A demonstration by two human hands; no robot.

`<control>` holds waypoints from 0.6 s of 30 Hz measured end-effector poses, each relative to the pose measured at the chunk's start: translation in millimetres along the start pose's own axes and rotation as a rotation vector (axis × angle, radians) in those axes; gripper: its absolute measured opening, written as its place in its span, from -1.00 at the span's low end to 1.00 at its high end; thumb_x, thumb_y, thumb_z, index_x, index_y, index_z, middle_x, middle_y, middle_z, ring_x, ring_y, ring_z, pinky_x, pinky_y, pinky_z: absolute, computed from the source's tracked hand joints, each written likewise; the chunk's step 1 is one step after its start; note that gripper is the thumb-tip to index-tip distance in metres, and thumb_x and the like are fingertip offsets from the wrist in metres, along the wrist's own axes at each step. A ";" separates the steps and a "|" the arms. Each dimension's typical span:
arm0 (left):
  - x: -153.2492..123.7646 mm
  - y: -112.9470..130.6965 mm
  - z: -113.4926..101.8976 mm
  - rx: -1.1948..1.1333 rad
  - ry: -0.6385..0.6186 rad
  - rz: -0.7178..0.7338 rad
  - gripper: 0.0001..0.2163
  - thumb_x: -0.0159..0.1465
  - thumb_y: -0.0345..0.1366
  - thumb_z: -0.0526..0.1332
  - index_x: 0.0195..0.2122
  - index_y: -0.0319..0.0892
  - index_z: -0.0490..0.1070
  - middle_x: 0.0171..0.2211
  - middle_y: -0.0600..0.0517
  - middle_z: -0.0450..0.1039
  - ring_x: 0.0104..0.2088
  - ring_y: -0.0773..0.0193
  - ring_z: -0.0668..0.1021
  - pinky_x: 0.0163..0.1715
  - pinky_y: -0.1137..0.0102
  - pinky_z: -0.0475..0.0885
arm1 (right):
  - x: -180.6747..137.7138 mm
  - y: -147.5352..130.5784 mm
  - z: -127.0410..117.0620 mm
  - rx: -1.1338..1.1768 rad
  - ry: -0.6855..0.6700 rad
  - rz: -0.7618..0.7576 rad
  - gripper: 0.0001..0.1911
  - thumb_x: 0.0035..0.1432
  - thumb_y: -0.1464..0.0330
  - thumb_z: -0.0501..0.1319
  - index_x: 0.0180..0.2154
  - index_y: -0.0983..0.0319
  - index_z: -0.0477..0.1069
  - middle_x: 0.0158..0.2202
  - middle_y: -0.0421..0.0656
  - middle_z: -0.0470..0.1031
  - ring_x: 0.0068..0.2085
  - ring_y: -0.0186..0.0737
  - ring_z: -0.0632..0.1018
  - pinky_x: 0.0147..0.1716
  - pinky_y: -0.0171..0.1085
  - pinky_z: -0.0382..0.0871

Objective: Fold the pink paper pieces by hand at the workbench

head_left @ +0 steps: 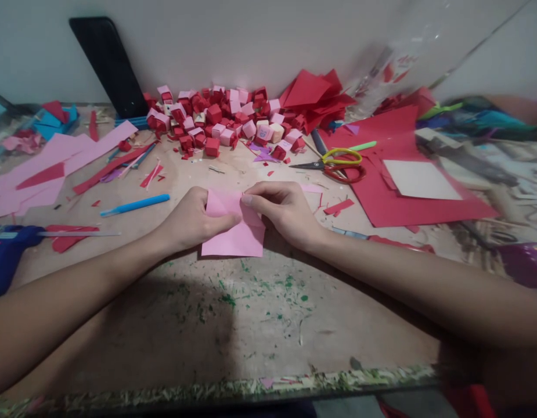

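Note:
A piece of pink paper (233, 241) is held between both hands just above the middle of the table. My left hand (194, 217) grips its left side, with the thumb lying across the front. At the upper right edge, my right hand (288, 212) pinches the same paper between thumb and fingertips. A faint slanted line runs over the paper's upper part. Behind the hands lies a heap of small red and pink paper cubes (213, 113). To the left of my left hand rests a blue pen (135, 205).
Yellow-and-red-handled scissors (338, 162) lie right of the heap, near red sheets (381, 209) and a white square card (420, 180). A black phone (109, 67) leans on the wall. A blue glue gun (11, 249) sits at left. The table's front edge (233, 392) looks frayed.

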State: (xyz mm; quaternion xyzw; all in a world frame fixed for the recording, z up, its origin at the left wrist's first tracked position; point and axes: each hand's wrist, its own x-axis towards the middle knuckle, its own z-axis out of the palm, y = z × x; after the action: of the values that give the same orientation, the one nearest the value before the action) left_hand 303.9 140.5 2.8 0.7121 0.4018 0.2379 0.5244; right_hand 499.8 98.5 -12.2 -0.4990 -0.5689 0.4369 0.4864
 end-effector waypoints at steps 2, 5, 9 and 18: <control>0.3 0.0 -0.3 0.008 -0.013 -0.011 -0.82 0.09 -0.23 0.39 -0.54 -0.21 0.52 -0.57 0.02 0.47 -0.56 0.32 0.44 -0.61 0.46 0.25 | 0.3 1.0 0.2 -0.001 -0.002 0.000 -0.83 0.18 0.28 0.38 -0.41 0.21 0.60 -0.46 -0.23 0.50 -0.39 -0.29 0.43 -0.40 -0.27 0.27; 0.7 -1.0 -0.1 0.027 -0.035 -0.034 -0.79 0.08 -0.21 0.40 -0.58 -0.21 0.49 -0.60 0.04 0.44 -0.58 0.34 0.41 -0.64 0.48 0.20 | 1.5 2.9 0.4 0.000 0.005 0.007 -0.84 0.17 0.26 0.38 -0.40 0.21 0.59 -0.48 -0.22 0.48 -0.39 -0.28 0.43 -0.44 -0.28 0.26; 2.1 -0.3 0.4 -0.002 -0.024 -0.026 -0.84 0.06 -0.22 0.41 -0.50 -0.21 0.58 -0.49 -0.02 0.57 -0.51 0.28 0.50 -0.58 0.48 0.33 | 2.9 4.9 0.9 -0.014 0.020 0.012 -0.84 0.17 0.28 0.36 -0.40 0.21 0.57 -0.50 -0.24 0.45 -0.42 -0.30 0.40 -0.47 -0.30 0.24; 2.6 -5.6 -2.3 -0.047 0.083 -0.018 -0.82 0.09 -0.20 0.43 -0.39 -0.22 0.61 -0.45 -0.01 0.59 -0.48 0.24 0.54 -0.55 0.44 0.37 | 2.1 1.1 1.1 0.032 -0.007 0.041 -0.60 0.22 0.13 0.37 -0.54 0.23 0.44 -0.54 -0.27 0.33 -0.45 -0.34 0.32 -0.48 -0.29 0.15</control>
State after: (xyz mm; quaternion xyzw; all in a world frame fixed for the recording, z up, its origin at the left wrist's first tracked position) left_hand 301.8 144.6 -1.9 0.6853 0.4238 0.2719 0.5261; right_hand 498.8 100.7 -13.2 -0.5012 -0.5534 0.4576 0.4829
